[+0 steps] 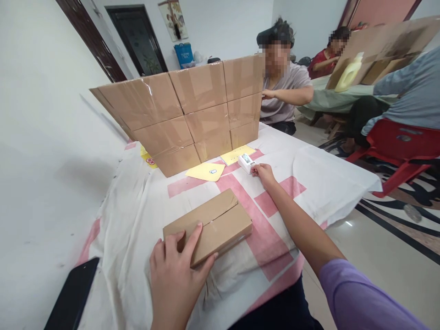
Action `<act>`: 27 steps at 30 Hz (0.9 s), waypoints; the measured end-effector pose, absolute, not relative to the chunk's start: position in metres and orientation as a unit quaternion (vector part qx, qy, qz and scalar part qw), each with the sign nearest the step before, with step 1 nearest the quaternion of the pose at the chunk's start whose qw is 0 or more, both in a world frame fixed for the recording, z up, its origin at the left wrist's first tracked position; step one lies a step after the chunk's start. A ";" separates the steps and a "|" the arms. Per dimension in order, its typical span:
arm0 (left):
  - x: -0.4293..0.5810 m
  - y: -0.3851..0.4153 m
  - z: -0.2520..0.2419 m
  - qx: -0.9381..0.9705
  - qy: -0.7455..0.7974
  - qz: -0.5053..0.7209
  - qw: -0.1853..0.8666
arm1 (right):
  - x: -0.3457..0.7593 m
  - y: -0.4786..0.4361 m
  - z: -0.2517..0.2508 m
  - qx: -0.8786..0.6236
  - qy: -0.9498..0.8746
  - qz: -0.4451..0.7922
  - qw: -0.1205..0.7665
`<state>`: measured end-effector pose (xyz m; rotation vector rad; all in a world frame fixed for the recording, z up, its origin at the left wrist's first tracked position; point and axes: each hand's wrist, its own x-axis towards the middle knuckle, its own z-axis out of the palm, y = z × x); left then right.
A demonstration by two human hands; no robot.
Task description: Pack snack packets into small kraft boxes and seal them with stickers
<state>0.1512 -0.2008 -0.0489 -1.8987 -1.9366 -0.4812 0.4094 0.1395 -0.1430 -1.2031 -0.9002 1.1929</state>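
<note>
A closed brown cardboard box (220, 224) lies on the cloth in front of me, a seam running along its top. My left hand (182, 261) grips its near left end, with the thumb on the near side and the fingers over the top. Farther out, my right hand (264, 175) pinches the near edge of a small white device (246, 162) with a greyish display-like panel. Its exact kind is too small to make out. Beside it are a yellow sheet (235, 155) and a yellow card (202, 172) bearing a small cup-like drawing.
A tall taped cardboard partition (206, 110) stands across the table (330, 183). Behind it sits a person (285, 87) with one hand at its edge. A black phone (74, 293) lies at the lower left. A red chair (395, 151) is at the right.
</note>
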 end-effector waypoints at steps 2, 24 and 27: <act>0.152 -0.201 -0.048 -0.678 -0.687 -0.173 0.196 | 0.409 0.141 -0.144 -0.517 -0.382 0.510 0.571; 0.154 -0.198 -0.047 -0.665 -0.704 -0.163 0.189 | 0.409 0.141 -0.146 -0.531 -0.363 0.554 0.528; 0.154 -0.198 -0.047 -0.663 -0.707 -0.160 0.188 | 0.410 0.141 -0.143 -0.527 -0.359 0.566 0.523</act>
